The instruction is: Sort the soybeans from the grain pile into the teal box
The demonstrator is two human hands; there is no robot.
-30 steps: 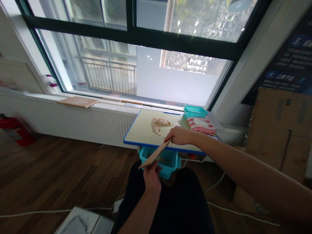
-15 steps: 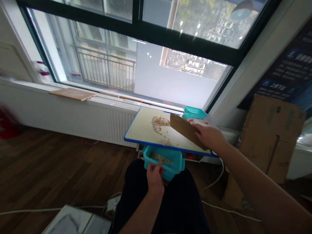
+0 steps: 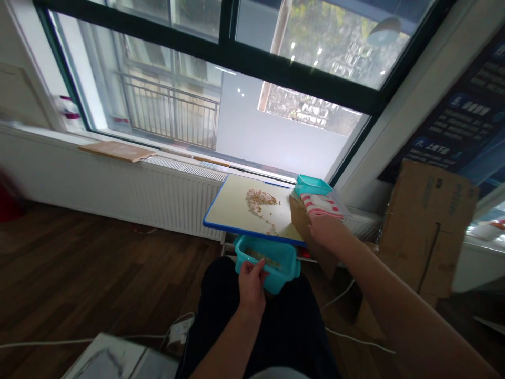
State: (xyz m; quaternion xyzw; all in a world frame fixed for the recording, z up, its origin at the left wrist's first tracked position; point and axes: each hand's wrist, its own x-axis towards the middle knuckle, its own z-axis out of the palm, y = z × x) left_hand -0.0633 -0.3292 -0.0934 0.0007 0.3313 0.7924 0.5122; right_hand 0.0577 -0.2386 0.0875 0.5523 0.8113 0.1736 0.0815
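Observation:
My left hand (image 3: 252, 283) pinches the near rim of a teal plastic bin (image 3: 290, 271) resting between my knees, just under the board's front edge. Pale grainy material (image 3: 268, 259) covers part of its floor. In my right hand (image 3: 329, 232) is a flat piece of brown cardboard (image 3: 302, 217), tilted over the right side of a cream board (image 3: 225, 202) with a blue rim. A pile of small tan and reddish grains (image 3: 260, 199) lies on the board, left of the cardboard, and a thin trail curves toward the front edge.
Behind my right hand are a red-and-white cloth (image 3: 321, 204) and a second teal bin (image 3: 311, 184). A large cardboard box (image 3: 428, 226) stands at right. White cable (image 3: 359, 341) runs over the floor. A radiator (image 3: 177, 200) lines the wall under the window.
My right hand has drawn the cardboard back toward me and turned it steeper, away from the grain pile. My left hand keeps its hold on the bin.

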